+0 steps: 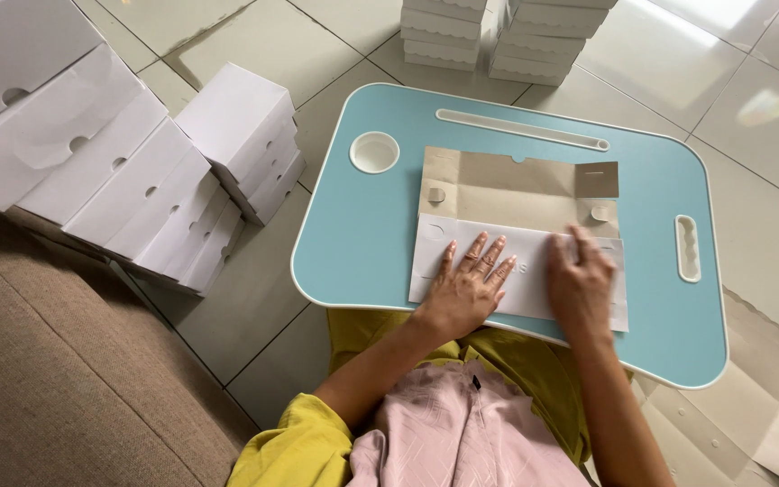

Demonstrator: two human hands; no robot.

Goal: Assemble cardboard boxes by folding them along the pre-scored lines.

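Both hands press flat on a box blank (517, 236) lying on a blue lap desk (367, 234) over the person's knees. Left hand (468, 287), fingers spread & open, holds nothing, palm down on the white near flap, left of centre. Right hand (579, 284), fingers slightly curled, grasping nothing, rests on the same flap toward its right end, beside a brown tab. Blank's long axis runs left-right; brown far half lies beyond the fingertips. Left hand nearer the blank's middle. Folded white boxes (151, 194) stacked at left on the floor; more boxes (498, 36) at far edge.
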